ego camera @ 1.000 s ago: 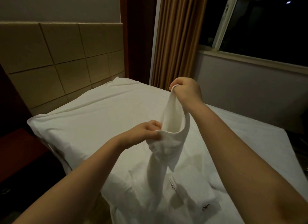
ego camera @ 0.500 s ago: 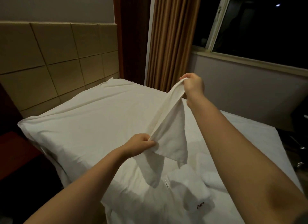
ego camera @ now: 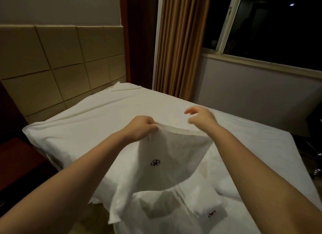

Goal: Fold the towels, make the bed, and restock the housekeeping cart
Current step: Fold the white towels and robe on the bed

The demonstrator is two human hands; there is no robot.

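- Head view: the left hand (ego camera: 142,128) pinches one top corner of the white towel (ego camera: 176,151), which hangs between both forearms above the bed (ego camera: 97,111).
- The right hand (ego camera: 200,117) is blurred, with fingers loosely curled and nothing between them. It hovers just above the towel's top hem.
- The hem runs from the left hand's pinch toward the right wrist, so the free corner likely lies just beneath the right hand, the nearer one to catch it.

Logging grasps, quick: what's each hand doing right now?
Left hand: grips the white towel by its top edge.
Right hand: blurred, above that edge; whether it holds cannot be told.
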